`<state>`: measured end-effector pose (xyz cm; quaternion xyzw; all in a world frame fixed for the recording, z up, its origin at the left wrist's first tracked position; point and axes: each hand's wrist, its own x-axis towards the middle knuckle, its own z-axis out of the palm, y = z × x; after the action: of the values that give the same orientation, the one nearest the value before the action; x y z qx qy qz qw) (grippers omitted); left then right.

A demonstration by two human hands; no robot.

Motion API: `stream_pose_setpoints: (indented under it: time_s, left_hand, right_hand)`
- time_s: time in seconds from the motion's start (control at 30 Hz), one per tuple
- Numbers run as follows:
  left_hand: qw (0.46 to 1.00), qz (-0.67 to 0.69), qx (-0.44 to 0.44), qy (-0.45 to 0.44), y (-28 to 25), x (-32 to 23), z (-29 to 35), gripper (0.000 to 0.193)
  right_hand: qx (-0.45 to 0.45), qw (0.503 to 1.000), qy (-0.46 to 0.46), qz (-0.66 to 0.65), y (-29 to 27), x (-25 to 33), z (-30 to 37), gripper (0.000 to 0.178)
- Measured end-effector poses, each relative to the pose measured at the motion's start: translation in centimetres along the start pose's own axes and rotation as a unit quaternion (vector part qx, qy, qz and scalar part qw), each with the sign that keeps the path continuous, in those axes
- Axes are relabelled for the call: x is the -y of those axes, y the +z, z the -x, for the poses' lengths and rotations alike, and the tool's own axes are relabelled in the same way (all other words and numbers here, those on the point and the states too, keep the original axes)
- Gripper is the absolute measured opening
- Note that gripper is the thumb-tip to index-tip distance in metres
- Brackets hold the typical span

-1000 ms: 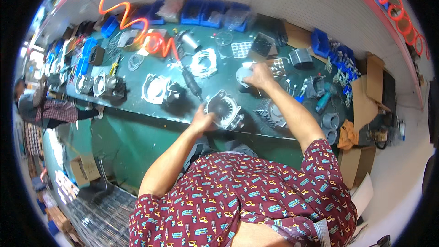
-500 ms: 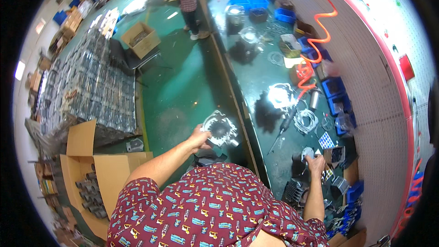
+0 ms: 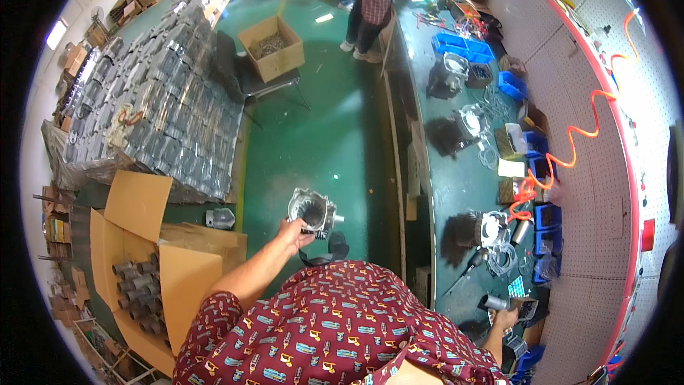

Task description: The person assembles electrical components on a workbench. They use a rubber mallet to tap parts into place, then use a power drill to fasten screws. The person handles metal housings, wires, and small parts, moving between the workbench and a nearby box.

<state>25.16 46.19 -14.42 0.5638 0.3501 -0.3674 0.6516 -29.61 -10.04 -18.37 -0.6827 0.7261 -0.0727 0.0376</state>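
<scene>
My left hand is closed on the rim of a round, finned cast-metal housing. It holds the housing over the green floor to the left of the workbench, with the open bore tilted up. At the near end of the bench, my right hand is closed around one end of a short grey tube, held just above the bench top. A small box of dark parts is right beside that hand, and its fingertips are partly hidden.
Another metal housing rests on the workbench near a power screwdriver and coiled cable. Blue bins line the wall. An open carton of grey tubes stands left. A person stands farther along the bench.
My view has shifted, so the bench appears farther right. The housing in my left hand has turned, showing more of its bore. The tube in my right hand has tipped to lie sideways.
</scene>
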Motion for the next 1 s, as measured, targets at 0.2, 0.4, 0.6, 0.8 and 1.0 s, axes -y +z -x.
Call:
stream_pose_setpoints:
  time_s: [0.2, 0.4, 0.6, 0.8, 1.0]
  left_hand:
    - [0.999, 0.054, 0.002, 0.005, -2.1, -2.4, -3.6, 0.033]
    - [0.998, 0.056, 0.005, -0.004, 0.9, -9.6, -8.1, 0.026]
    - [0.997, 0.071, 0.017, 0.004, 6.4, -20.7, -14.2, 0.02]
    - [0.992, 0.107, 0.021, 0.066, 11.3, -34.3, -17.7, 0.026]
    - [0.979, 0.182, 0.006, 0.091, 15.1, -46.1, -21.3, 0.028]
  right_hand:
    - [-0.034, 0.982, -0.185, 0.023, 3.1, 4.9, 10.4, 0.016]
    - [0.178, 0.909, -0.207, -0.316, 5.6, 26.3, 19.1, 0.013]
    - [0.242, 0.792, -0.177, -0.532, 2.3, 55.2, 17.1, 0.019]
    - [0.411, 0.658, -0.376, -0.507, 2.2, 84.0, 16.1, 0.021]
    - [0.533, 0.517, -0.571, -0.351, 3.8, 106.6, 19.3, 0.018]
